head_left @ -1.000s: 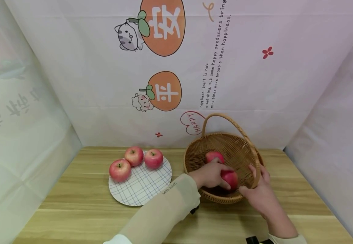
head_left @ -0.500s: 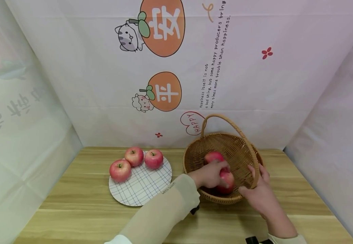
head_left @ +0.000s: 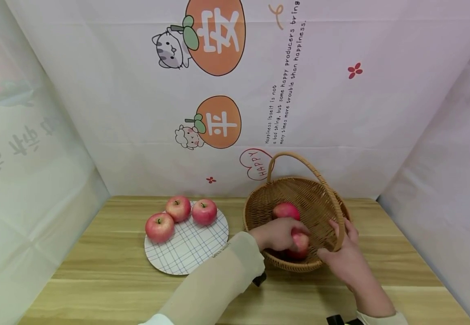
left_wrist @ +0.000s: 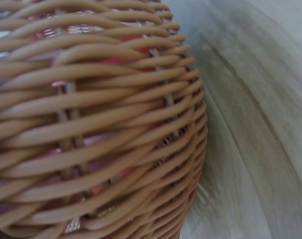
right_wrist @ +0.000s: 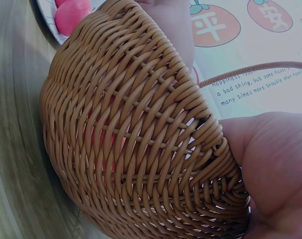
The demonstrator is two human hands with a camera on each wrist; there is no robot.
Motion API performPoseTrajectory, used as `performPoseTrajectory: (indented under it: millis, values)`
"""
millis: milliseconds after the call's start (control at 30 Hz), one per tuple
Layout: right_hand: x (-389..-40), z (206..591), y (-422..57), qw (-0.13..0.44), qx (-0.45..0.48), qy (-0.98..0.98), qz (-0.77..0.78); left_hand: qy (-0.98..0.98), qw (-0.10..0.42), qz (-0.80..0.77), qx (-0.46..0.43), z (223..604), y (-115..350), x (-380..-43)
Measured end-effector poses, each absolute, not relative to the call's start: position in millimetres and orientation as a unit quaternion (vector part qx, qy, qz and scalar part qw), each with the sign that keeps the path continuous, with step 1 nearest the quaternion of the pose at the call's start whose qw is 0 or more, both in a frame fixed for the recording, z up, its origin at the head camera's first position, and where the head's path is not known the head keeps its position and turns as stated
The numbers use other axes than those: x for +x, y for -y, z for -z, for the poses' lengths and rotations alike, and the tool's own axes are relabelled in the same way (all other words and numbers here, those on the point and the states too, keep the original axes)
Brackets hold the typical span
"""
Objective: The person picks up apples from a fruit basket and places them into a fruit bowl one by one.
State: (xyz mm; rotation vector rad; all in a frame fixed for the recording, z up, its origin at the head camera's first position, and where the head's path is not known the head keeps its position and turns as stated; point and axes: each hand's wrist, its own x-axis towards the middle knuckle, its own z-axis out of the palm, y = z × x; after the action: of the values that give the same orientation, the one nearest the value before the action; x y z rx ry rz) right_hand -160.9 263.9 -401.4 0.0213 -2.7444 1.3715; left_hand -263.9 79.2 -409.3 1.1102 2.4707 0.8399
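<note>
Resting low in the wicker basket [head_left: 308, 194], near its front wall, the red apple [head_left: 300, 248] is clasped from above by the curled fingers of the left hand [head_left: 277, 234]; the basket's rim, beside the base of the handle [head_left: 329, 192], is gripped by the right hand [head_left: 344, 257]. A firm, fairly dense fruit is to be expected, smooth-skinned, probably a little slippery, and easily bruised if knocked against the second apple [head_left: 287, 211] just behind. It would best be held round its widest part, thumb and fingers on opposite sides, with light pressure. The basket is judged light, slightly springy and easily tipped, so best steadied at its thick rim. How the left fingertips are placed underneath cannot be told.
</note>
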Motion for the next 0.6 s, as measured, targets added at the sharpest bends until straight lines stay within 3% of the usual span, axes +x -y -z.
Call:
performPoseTrajectory:
  millis: [300, 600]
  values:
    - [-160.1, 400.4, -262.9, 0.03, 0.009, 0.895, -0.444, -0.859, 0.166, -0.327, 0.358, 404.9, -76.6, -258.3]
    - [-160.7, 400.7, -263.5, 0.019, 0.005, 0.887, -0.461, -0.818, 0.218, -0.471, 0.25, 383.7, -65.1, -240.8]
